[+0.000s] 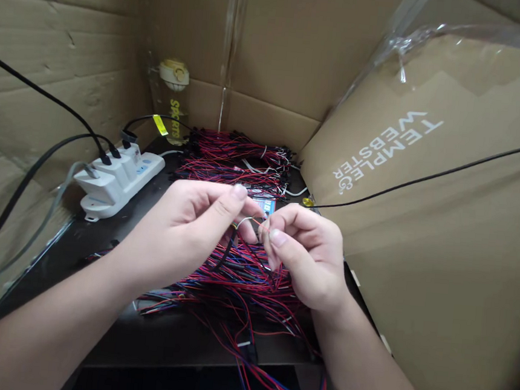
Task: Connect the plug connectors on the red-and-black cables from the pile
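Right hand (309, 257) pinches a thin wire (245, 219) tight; left hand (196, 220) closes on it farther along, contact hidden. Wire spans them above bundled wires (247, 282). I judge: fine handling step; next calls for steady pinch.

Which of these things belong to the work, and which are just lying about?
Likely part of the work: thin wires between the left hand and right hand; wire heap below the hands; wire bundles farther back.

Likely just lying about: white power strip; bottle marked SPORTS; printed cardboard.
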Demonstrator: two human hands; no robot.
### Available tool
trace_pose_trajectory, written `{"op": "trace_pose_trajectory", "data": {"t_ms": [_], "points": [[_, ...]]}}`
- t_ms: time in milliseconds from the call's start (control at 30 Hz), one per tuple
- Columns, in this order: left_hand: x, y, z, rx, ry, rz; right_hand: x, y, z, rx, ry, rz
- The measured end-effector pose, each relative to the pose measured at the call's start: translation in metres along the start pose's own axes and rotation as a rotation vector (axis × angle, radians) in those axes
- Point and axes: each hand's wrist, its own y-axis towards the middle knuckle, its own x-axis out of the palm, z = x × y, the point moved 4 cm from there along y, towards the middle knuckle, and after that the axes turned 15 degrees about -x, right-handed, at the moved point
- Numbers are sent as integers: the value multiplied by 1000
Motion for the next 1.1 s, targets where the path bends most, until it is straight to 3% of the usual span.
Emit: {"op": "trace_pose_trajectory", "data": {"t_ms": [100, 233, 367, 600, 833, 1100], "points": [[1, 4, -7, -121, -218, -134, -2, -2, 5, 33, 124, -5], [6, 5, -13, -221, -462, -410, -1, -3, 7, 81, 275, -45], [9, 4, -16, -255, -468, -620, 2, -4, 9, 142, 385, -108], [10, 5, -18, -192, -428, -804, 6, -5, 15, 235, 520, -198], [8, 6, -22, -206, -406, -809, 6, -6, 14, 239, 547, -192], [9, 0, -20, -290, -276, -739, 8, -6, 9, 242, 556, -195]]}}
